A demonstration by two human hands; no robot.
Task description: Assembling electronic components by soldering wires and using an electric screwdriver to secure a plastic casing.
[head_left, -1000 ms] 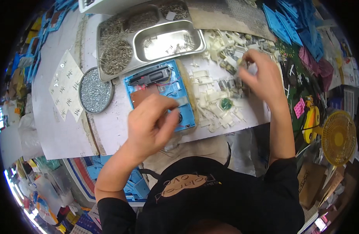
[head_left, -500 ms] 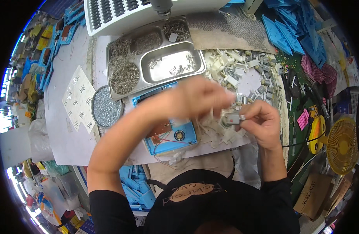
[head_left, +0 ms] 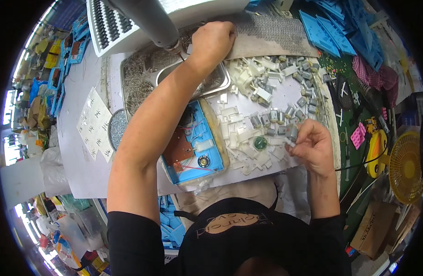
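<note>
My left hand (head_left: 213, 42) reaches over the far right part of the metal compartment tray (head_left: 227, 82). Its fingers are curled in and whatever they grip is hidden. Beside it hangs a powered screwdriver (head_left: 154, 25), its tip next to my wrist. A small grey motor (head_left: 292, 132) is pinched between thumb and fingers of my right hand (head_left: 316, 143), above the right of the table. Under my left forearm lies an open blue plastic casing (head_left: 211, 145), with a brown circuit board (head_left: 173, 149), wires and a small round speaker (head_left: 203, 161) inside.
White plastic parts (head_left: 232, 124) and several grey motors (head_left: 305, 73) lie scattered between casing and right hand, with a green round item (head_left: 260, 143) among them. A round dish of metal bits (head_left: 116, 131) stands left. A yellow fan (head_left: 404, 168) is at the right.
My left hand has swept from near the right hand up to the tray. The right hand keeps the motor, slightly further right. The screwdriver shows lower and further left.
</note>
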